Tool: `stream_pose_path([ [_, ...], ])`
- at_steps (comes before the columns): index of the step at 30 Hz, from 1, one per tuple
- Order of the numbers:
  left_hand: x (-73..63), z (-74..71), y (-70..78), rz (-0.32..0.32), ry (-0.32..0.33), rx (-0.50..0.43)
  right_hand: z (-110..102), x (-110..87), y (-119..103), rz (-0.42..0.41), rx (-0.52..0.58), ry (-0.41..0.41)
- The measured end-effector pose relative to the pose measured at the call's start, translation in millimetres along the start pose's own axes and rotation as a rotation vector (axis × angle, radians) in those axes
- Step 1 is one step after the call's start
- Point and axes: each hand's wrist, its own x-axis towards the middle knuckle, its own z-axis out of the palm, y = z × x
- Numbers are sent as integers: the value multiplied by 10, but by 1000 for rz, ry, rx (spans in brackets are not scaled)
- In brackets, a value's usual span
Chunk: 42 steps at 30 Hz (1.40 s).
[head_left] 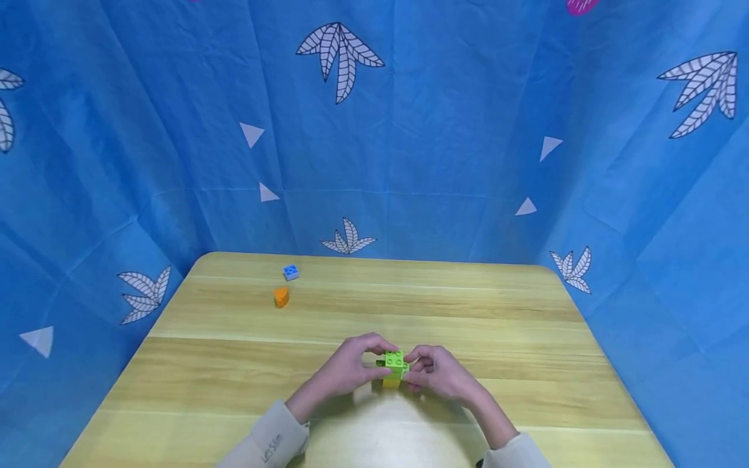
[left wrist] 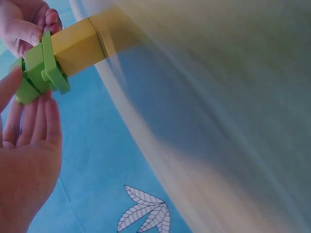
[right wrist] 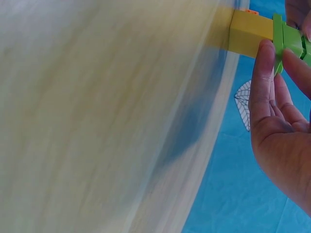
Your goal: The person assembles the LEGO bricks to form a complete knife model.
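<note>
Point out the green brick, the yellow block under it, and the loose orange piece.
green brick (head_left: 394, 361), head view, on its studded top.
yellow block (left wrist: 77, 44), left wrist view, on its broad side face.
orange piece (head_left: 281, 296), head view, on its middle.

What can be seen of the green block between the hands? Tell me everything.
The green block is a bright lime, glossy plastic toy brick with round studs on top. It sits upright on a yellow block, which stands on the wooden table near its front edge. The wrist views show it made of flat green parts stacked together. The left hand and right hand grip its sides with their fingers.
</note>
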Motion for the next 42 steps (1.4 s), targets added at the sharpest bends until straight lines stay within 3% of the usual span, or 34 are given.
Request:
stream_pose_path([
  [9,-15,21,18,13,17,45,-8,-7,1,-2,-6,0],
  [24,-37,45,29,-43,23,70,12,20,23,12,-26,-3],
  [42,-1,12,33,-5,21,69,-13,15,2,9,-25,3],
])
